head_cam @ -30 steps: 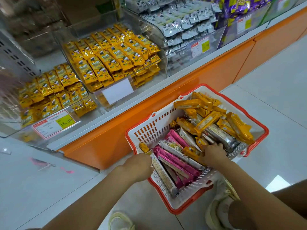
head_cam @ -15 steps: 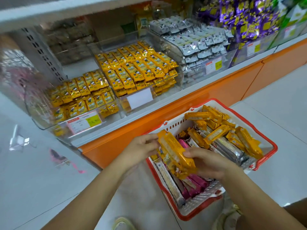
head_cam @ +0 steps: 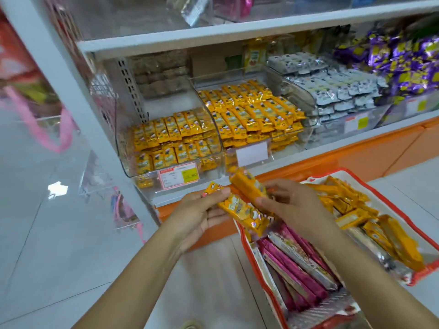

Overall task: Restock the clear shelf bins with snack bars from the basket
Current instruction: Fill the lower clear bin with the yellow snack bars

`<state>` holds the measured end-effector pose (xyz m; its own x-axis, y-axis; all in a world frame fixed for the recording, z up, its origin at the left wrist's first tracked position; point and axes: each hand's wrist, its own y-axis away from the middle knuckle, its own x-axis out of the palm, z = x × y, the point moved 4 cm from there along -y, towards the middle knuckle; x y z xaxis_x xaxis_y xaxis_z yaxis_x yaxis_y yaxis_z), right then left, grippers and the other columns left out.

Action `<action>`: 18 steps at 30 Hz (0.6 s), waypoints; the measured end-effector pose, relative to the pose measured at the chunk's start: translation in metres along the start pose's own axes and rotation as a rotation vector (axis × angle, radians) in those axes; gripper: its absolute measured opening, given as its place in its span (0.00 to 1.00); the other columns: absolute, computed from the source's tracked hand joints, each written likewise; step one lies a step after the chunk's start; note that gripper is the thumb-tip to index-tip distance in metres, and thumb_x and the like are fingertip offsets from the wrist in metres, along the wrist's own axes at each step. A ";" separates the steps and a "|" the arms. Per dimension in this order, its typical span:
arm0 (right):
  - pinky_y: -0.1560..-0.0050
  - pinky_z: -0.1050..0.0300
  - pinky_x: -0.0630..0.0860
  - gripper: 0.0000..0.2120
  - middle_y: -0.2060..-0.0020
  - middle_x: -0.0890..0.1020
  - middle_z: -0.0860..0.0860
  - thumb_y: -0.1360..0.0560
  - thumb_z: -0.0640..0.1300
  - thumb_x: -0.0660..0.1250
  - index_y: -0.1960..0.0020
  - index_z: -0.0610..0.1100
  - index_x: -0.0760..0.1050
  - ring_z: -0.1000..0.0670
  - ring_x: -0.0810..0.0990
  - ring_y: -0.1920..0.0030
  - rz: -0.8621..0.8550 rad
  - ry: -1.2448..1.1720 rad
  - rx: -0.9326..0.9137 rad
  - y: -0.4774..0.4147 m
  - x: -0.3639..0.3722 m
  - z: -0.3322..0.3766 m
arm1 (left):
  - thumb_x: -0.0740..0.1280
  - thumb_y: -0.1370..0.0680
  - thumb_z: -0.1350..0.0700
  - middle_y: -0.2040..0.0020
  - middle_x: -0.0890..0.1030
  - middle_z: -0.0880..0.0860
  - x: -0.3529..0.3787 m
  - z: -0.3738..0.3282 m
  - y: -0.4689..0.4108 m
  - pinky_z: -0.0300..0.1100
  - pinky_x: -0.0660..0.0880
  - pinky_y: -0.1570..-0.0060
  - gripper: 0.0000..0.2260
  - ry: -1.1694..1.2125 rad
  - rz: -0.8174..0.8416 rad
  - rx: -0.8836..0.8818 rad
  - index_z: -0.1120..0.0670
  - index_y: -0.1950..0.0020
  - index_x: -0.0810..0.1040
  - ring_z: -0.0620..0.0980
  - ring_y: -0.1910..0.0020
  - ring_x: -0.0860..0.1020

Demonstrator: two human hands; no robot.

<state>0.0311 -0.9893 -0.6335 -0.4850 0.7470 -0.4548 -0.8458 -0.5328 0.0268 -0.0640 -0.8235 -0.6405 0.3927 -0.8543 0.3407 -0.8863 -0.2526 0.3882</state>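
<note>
Frankly, my left hand (head_cam: pixel 198 211) and right hand (head_cam: pixel 293 205) both clutch slick yellow bars (head_cam: pixel 240 212) at the basket's (head_cam: pixel 392 211) left edge, so one could slip to the floor (head_cam: pixel 209 286).

Yellow snack bars (head_cam: pixel 242 211) held between clear bins (head_cam: pixel 126 167) and red basket (head_cam: pixel 389 203).

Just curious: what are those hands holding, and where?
Yellow snack bars: the left hand pinches one near its end; the right hand grips another's lower half.

The basket (head_cam: pixel 389 205) lies before and below the shelf bins (head_cam: pixel 133 170).
</note>
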 end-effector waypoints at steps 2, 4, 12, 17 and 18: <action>0.55 0.76 0.70 0.15 0.55 0.81 0.59 0.28 0.48 0.72 0.41 0.51 0.79 0.59 0.79 0.53 -0.043 0.202 -0.120 0.005 0.009 0.018 | 0.68 0.27 0.58 0.57 0.85 0.57 -0.003 -0.006 0.002 0.41 0.81 0.59 0.07 0.041 -0.049 0.023 0.60 0.52 0.80 0.49 0.61 0.84; 0.58 0.74 0.70 0.16 0.58 0.79 0.59 0.25 0.48 0.70 0.38 0.52 0.78 0.59 0.77 0.56 -0.093 0.250 -0.201 0.010 0.015 0.034 | 0.68 0.26 0.58 0.56 0.85 0.57 -0.007 -0.013 0.002 0.41 0.81 0.61 0.06 0.057 -0.096 0.048 0.59 0.51 0.80 0.50 0.61 0.84; 0.56 0.61 0.72 0.27 0.54 0.74 0.58 0.30 0.57 0.71 0.33 0.53 0.71 0.56 0.74 0.55 -0.046 0.457 -0.363 -0.004 0.046 0.079 | 0.71 0.29 0.53 0.53 0.84 0.60 -0.022 -0.047 0.003 0.43 0.81 0.55 0.16 -0.016 -0.214 0.198 0.63 0.47 0.80 0.54 0.55 0.84; 0.57 0.53 0.77 0.18 0.55 0.79 0.49 0.30 0.54 0.69 0.46 0.45 0.76 0.48 0.79 0.54 -0.020 0.516 -0.331 -0.056 0.056 0.129 | 0.65 0.24 0.42 0.57 0.85 0.54 -0.055 -0.080 0.008 0.47 0.78 0.51 0.16 -0.342 -0.457 0.431 0.53 0.59 0.84 0.53 0.54 0.83; 0.56 0.51 0.78 0.20 0.54 0.80 0.47 0.30 0.56 0.69 0.45 0.42 0.76 0.46 0.79 0.53 0.005 0.554 -0.299 -0.070 0.060 0.138 | 0.63 0.23 0.43 0.59 0.84 0.52 -0.064 -0.087 0.012 0.45 0.76 0.53 0.17 -0.585 -0.565 0.508 0.54 0.60 0.83 0.53 0.56 0.82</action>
<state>0.0303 -0.8521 -0.5401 -0.2334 0.4699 -0.8513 -0.7065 -0.6835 -0.1835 -0.0780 -0.7326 -0.5829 0.7319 -0.6026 -0.3182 -0.6581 -0.7461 -0.1009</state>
